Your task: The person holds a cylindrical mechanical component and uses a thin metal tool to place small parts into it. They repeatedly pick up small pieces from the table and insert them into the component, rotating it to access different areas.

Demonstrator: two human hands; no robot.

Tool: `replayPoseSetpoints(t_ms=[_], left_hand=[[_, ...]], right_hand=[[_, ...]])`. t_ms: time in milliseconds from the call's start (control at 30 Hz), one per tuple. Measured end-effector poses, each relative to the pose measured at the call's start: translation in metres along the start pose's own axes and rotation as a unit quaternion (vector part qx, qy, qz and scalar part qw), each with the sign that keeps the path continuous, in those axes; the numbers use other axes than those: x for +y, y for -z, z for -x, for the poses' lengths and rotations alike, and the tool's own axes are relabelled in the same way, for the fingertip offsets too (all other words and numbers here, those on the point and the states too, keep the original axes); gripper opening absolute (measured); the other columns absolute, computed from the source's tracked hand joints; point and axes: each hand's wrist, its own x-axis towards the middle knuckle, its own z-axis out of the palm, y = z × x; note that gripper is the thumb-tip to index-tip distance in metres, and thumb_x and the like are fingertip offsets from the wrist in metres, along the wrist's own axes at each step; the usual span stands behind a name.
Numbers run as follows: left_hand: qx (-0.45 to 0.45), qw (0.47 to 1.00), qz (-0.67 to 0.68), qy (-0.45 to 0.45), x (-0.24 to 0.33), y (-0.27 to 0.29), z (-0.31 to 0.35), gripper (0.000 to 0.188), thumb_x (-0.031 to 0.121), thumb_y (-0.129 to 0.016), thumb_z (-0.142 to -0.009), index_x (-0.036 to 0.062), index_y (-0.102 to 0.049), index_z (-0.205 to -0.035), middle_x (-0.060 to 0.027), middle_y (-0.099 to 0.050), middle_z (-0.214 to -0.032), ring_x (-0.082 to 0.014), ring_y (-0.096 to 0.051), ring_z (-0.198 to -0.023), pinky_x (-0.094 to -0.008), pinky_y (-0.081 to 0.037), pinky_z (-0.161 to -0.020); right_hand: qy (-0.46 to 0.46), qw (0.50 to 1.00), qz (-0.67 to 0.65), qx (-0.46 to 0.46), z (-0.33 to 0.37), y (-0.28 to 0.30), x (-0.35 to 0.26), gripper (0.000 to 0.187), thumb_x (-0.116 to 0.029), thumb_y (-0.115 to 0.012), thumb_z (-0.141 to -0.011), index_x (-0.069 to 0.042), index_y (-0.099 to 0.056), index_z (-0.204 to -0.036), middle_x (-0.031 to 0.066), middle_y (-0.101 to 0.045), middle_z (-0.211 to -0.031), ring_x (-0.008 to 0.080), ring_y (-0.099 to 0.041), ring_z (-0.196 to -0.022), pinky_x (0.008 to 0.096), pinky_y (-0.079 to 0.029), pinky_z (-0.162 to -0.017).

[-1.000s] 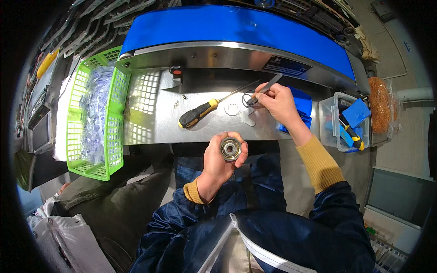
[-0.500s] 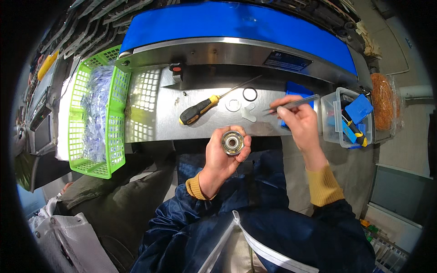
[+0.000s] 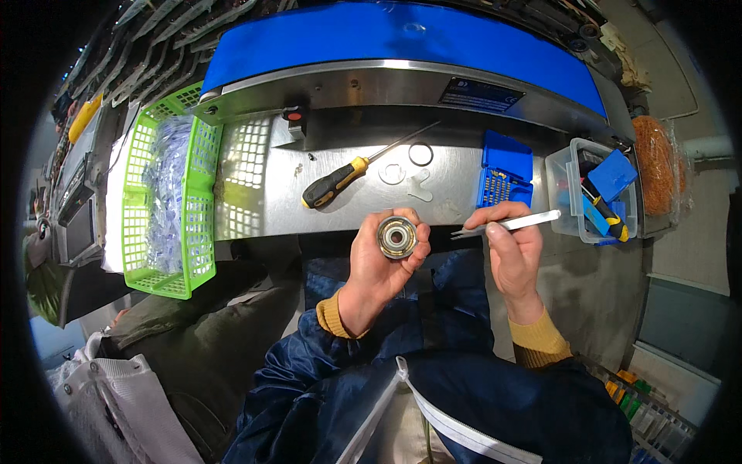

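Note:
Just off the bench's front edge, my left hand [image 3: 375, 267] grips a round metal ball bearing [image 3: 397, 237], its open face turned up. To its right, my right hand [image 3: 514, 251] pinches a pair of metal tweezers [image 3: 525, 222], whose tips point left toward the bearing without touching it. On the steel bench beyond lie a dark ring [image 3: 420, 154], a pale flat ring [image 3: 392, 174] and a small Y-shaped metal piece [image 3: 419, 185]. A black-and-yellow screwdriver [image 3: 334, 183] rests to their left. An open blue bit case [image 3: 504, 172] with rows of bits sits behind my right hand.
A green plastic basket [image 3: 199, 224] of small clear packets stands at the left. Along the back runs a blue conveyor belt [image 3: 402, 35]. A clear tub [image 3: 570, 197] with tools is at the right, beside a bagged orange-brown bundle [image 3: 653, 170]. Another person's pale sleeve [image 3: 124, 410] shows lower left.
My right hand has drawn back toward me with the tweezers, which now lie more level near the bearing. The blue bit case has come into fuller view. My left hand stays almost in place.

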Motion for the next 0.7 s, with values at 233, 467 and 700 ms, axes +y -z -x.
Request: replayPoseSetpoints(t_ms=[233,467,700], left_hand=[[-0.025,0.999,0.029,-0.003,0.004,0.000,-0.005,0.035,0.028,-0.036,-0.099,0.0002,-0.057,-0.097,-0.0172,-0.064,-0.085,-0.0262,-0.063,-0.068,-0.0293,-0.054,-0.057],[-0.012,0.998,0.062,-0.005,0.008,-0.002,-0.008,0.034,0.025,-0.037,-0.100,-0.0021,-0.057,-0.099,-0.0170,-0.065,-0.089,-0.0321,-0.069,-0.085,-0.0349,-0.063,-0.075],[-0.003,0.992,0.123,0.006,0.021,-0.011,-0.017,0.030,0.020,-0.038,-0.099,-0.0034,-0.057,-0.100,-0.0185,-0.064,-0.090,-0.0366,-0.067,-0.094,-0.0396,-0.062,-0.085]], right_hand=[[-0.050,0.995,-0.036,-0.072,-0.002,-0.006,-0.012,0.015,-0.006,-0.054,-0.092,0.002,-0.064,-0.098,0.0064,-0.060,-0.085,0.0099,-0.055,-0.072,0.0253,-0.045,-0.066],[0.088,0.964,0.232,-0.097,-0.002,-0.033,-0.016,0.024,0.001,-0.072,-0.084,-0.003,-0.068,-0.107,0.0005,-0.055,-0.077,0.0061,-0.046,-0.060,0.0203,-0.039,-0.054],[-0.045,0.997,0.021,-0.059,0.000,-0.034,-0.017,0.020,-0.011,-0.054,-0.098,-0.001,-0.068,-0.108,0.0034,-0.060,-0.091,0.0103,-0.057,-0.078,0.0255,-0.047,-0.068]])
